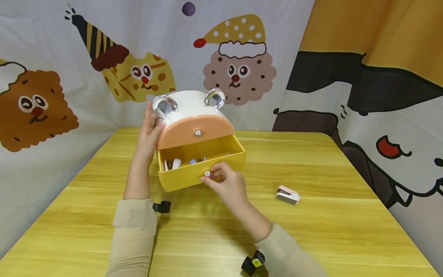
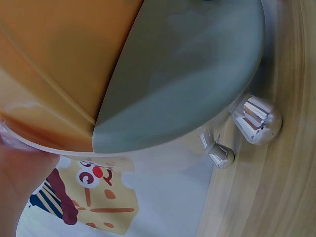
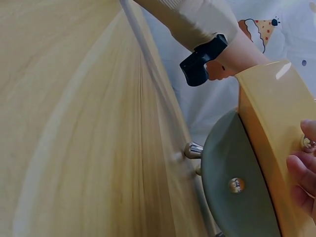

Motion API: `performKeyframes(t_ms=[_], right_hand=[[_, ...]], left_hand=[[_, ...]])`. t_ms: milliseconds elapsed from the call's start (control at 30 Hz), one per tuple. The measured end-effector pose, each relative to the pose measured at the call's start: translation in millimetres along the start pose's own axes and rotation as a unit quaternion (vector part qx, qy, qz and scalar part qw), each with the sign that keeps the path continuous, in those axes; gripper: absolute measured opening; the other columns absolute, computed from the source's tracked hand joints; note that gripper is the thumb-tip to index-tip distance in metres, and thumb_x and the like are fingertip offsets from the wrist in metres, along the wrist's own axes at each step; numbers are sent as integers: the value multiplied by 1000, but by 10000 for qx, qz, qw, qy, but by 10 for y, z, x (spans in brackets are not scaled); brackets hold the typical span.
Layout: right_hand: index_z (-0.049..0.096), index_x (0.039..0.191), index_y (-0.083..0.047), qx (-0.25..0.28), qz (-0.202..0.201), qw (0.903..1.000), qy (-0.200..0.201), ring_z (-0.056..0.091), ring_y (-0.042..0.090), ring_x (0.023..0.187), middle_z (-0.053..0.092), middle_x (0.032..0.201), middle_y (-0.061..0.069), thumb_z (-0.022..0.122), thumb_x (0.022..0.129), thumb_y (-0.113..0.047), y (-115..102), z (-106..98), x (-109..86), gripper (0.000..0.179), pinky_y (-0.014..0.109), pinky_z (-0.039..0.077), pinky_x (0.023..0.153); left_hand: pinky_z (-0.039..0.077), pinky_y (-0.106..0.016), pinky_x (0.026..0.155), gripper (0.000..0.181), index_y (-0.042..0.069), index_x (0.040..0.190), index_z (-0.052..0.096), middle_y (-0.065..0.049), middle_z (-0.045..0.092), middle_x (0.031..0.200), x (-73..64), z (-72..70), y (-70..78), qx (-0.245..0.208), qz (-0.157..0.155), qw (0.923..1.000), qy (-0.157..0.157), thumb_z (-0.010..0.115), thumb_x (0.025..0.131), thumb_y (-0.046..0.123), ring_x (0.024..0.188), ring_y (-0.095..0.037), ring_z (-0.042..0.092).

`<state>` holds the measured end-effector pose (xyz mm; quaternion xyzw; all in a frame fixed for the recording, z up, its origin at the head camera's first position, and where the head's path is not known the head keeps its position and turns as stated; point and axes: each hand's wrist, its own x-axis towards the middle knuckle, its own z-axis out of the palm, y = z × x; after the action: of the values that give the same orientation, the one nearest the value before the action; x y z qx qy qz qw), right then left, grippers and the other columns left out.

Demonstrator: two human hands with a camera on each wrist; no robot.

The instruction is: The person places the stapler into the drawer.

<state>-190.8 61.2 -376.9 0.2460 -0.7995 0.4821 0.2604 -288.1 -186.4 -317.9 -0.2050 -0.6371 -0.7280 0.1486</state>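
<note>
A small rounded storage box [image 1: 188, 100] has a white shell and silver ear shapes on top. Its yellow drawer [image 1: 188, 177] is pulled out below a peach upper drawer [image 1: 194, 130]. My right hand [image 1: 228, 182] pinches the silver knob [image 1: 207, 174] of the yellow drawer between thumb and fingers. Against the left side of the shell rests my left hand [image 1: 149, 132], fingers pointing up and thumb near the front edge. A grey-green bottom drawer [image 2: 177, 79] shows in the left wrist view. Inside the yellow drawer lie a white item [image 1: 176, 163] and a bluish one [image 1: 192, 161], partly hidden.
A pink and white mini stapler [image 1: 288, 195] lies on the wooden table [image 1: 311, 161] to the right of the box. Silver feet [image 2: 256, 121] stick out under the box. Behind the table hangs a cloth [image 1: 138, 30] printed with cartoon biscuits.
</note>
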Motion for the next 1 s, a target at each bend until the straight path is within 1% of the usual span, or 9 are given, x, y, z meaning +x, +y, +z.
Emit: performKeyframes(t_ms=[133, 433, 567, 733, 1000], right_hand=[[63, 88, -10, 26, 1, 9999, 104, 62, 3, 64, 70, 76, -5, 83, 75, -19, -1, 17, -2, 25, 20, 51, 55], [64, 87, -9, 29, -95, 9998, 189, 61, 4, 63, 69, 75, -4, 83, 75, -17, -10, 21, 5, 23, 20, 51, 54], [65, 88, -9, 57, -100, 9998, 188, 62, 4, 64, 69, 76, -4, 82, 75, -17, -19, 34, 21, 23, 19, 51, 55], [65, 88, -9, -6, -1, 9999, 140, 61, 4, 65, 70, 77, -5, 82, 75, -20, -17, 64, 68, 23, 20, 51, 55], [65, 88, -12, -73, 318, 9995, 58, 60, 3, 63, 69, 77, -6, 81, 76, -23, 34, 116, 194, 23, 22, 50, 54]], left_hand=[[29, -26, 108, 72, 28, 155, 7, -16, 30, 151, -4, 2, 0, 7, -4, 10000, 10, 46, 98, 7, 136, -21, 30], [31, -26, 107, 73, 29, 155, 7, -17, 29, 151, -9, 2, 6, 66, -38, 10000, 12, 47, 98, 8, 135, -23, 32], [31, -26, 107, 72, 27, 155, 6, -18, 29, 151, -13, 2, 8, 66, -21, 10000, 20, 45, 99, 7, 133, -23, 34], [31, -26, 107, 71, 28, 155, 8, -18, 30, 150, -14, 0, -1, 36, 16, 10000, 44, 45, 99, 6, 133, -23, 34], [33, -26, 105, 70, 30, 155, 10, -18, 30, 150, -16, 2, 2, -1, 65, 10000, -14, 44, 99, 6, 133, -24, 34]])
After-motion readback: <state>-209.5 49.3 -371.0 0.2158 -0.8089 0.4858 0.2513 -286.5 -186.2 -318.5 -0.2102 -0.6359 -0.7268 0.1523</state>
